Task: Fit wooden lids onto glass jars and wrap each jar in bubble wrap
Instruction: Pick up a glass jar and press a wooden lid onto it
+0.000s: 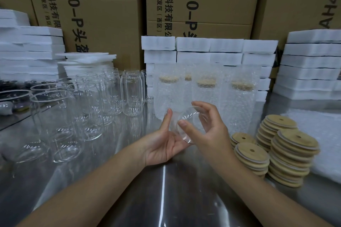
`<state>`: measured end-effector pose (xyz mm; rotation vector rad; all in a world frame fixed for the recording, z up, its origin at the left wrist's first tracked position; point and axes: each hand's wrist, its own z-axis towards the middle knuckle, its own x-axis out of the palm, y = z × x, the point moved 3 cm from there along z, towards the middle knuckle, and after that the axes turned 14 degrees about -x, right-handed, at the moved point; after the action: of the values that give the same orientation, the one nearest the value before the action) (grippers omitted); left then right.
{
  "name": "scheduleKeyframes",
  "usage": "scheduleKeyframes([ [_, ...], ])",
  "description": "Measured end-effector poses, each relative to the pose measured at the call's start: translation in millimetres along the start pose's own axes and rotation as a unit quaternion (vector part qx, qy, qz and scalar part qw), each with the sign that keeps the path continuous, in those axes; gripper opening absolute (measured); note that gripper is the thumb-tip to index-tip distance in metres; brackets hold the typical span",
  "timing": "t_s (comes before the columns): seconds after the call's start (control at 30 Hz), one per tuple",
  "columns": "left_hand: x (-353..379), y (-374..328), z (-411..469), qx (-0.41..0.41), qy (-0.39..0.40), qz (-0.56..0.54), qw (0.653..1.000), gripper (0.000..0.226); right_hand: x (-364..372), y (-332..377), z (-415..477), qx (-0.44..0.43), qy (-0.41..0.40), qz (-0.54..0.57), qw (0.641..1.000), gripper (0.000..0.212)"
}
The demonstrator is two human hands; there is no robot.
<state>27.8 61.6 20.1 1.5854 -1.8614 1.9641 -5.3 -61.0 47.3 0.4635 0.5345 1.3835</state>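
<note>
Shiny steel table [166,190]: filling the lower frame, carrying everything
Bare clear glass jars [73,108]: standing crowded at middle left, lidless
Bubble-wrapped jars [204,94]: standing behind the hands, lids on
Round wooden lids [287,155]: sitting stacked at lower right
Held clear glass jar [191,118]: tilting at frame centre, lidless; likely handling as stiff, slippery and breakable, so gripping round the body is looking safer than pinching the thin rim
Left hand [162,145]: cradling the jar from below
Right hand [208,129]: curling thumb and fingers round the jar's round end
</note>
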Motion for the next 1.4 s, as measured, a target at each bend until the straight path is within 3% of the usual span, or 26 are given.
scheduleKeyframes([
  [0.37,0,3,3,-0.024,-0.022,0.032,0.999,0.094,-4,4,2,-0.002,-0.046,-0.014,0.999,0.044],
  [0.77,-1,3,3,0.004,-0.074,0.033,0.997,0.088,-5,2,1,-0.035,-0.058,-0.025,0.997,0.025],
  [1.0,0,1,2,0.021,-0.087,0.034,0.995,0.079,-3,1,2,-0.042,-0.071,-0.020,0.996,0.030],
  [1.23,-2,-1,1,0.061,-0.089,0.033,0.994,0.083,-12,-6,9,0.099,-0.168,0.082,0.977,0.025],
  [1.33,-4,2,4,0.077,-0.113,0.095,0.986,0.073,-9,0,9,0.078,-0.108,0.041,0.990,0.020],
  [1.4,-7,2,6,0.101,-0.141,0.130,0.976,0.103,-3,4,6,0.046,-0.035,-0.010,0.998,0.025],
])
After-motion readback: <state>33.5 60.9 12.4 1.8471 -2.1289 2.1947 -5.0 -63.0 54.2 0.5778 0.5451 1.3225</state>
